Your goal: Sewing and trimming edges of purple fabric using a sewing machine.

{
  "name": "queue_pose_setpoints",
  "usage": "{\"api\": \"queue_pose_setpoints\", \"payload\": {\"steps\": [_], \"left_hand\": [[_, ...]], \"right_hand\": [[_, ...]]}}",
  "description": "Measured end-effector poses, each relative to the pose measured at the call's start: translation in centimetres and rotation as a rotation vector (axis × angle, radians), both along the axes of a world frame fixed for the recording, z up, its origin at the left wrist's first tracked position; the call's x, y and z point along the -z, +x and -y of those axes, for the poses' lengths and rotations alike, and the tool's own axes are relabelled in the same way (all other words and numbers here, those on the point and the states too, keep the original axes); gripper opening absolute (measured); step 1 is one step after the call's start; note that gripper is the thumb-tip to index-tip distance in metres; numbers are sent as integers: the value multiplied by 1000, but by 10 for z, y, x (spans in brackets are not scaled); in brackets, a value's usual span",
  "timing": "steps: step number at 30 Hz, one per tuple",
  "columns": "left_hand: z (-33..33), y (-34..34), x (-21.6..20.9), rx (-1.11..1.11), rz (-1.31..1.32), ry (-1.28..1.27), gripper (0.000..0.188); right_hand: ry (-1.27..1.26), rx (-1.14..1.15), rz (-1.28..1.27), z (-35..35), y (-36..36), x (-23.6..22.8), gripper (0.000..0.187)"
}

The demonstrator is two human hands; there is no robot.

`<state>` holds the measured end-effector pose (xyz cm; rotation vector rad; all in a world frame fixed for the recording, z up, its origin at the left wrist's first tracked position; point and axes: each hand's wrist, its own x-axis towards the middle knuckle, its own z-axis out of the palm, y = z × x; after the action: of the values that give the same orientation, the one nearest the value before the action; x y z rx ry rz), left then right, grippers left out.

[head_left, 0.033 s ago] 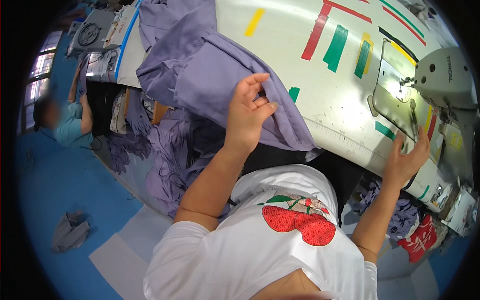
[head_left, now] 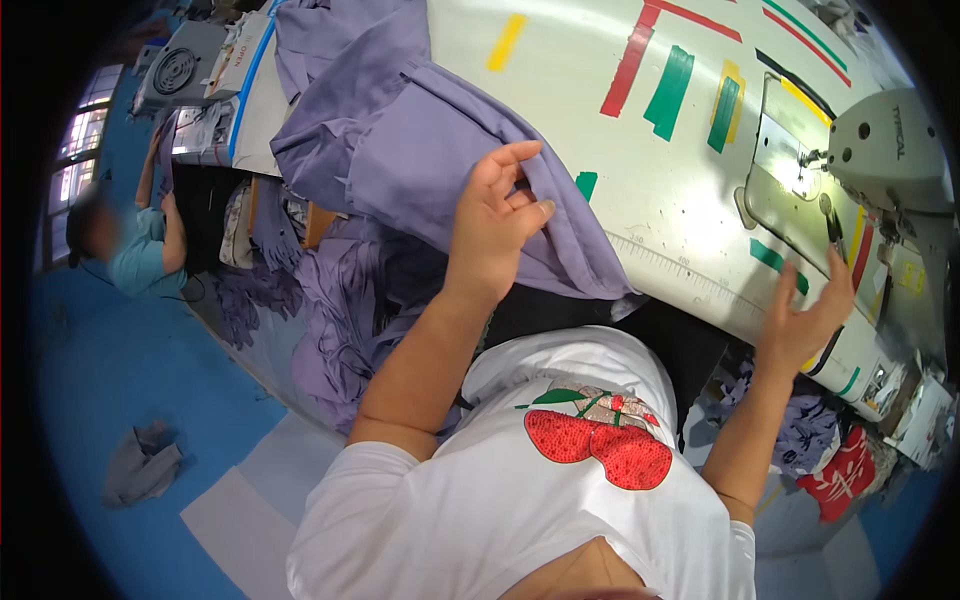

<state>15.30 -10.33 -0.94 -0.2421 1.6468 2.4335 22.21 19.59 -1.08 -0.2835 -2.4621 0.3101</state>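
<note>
While spread over the near left part of a white sewing table marked with strips of red, green and yellow tape, lavender woven fabric lies bunched in loose folds, one edge spilling off the table's front rim. Left hand raised over that hanging edge, fingers curled and partly apart, fingertips touching the cloth; whether any fold is actually pinched cannot be told. Right hand lifted at the table's front edge on the right, fingers spread wide and holding nothing, just below the bright metal needle plate of a pale grey sewing machine. Well apart from the lavender fabric on the table. White short-sleeved shirt with a red cherry motif filling the foreground. More purple cloth heaped beneath the table on the left, another purple bundle and a red-and-white piece low on the right. Grey rag crumpled on the blue floor. Another person in a teal top seated at far left.
</note>
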Motion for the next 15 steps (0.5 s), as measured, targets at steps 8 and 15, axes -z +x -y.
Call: {"api": "queue_pose_setpoints", "payload": {"steps": [8, 15], "left_hand": [[2, -30, -14, 87, 78, 36, 41], [11, -49, -2, 21, 39, 78, 39]], "right_hand": [[-168, -714, 103, 121, 34, 21, 32], [-53, -668, 190, 119, 57, 66, 41]]}}
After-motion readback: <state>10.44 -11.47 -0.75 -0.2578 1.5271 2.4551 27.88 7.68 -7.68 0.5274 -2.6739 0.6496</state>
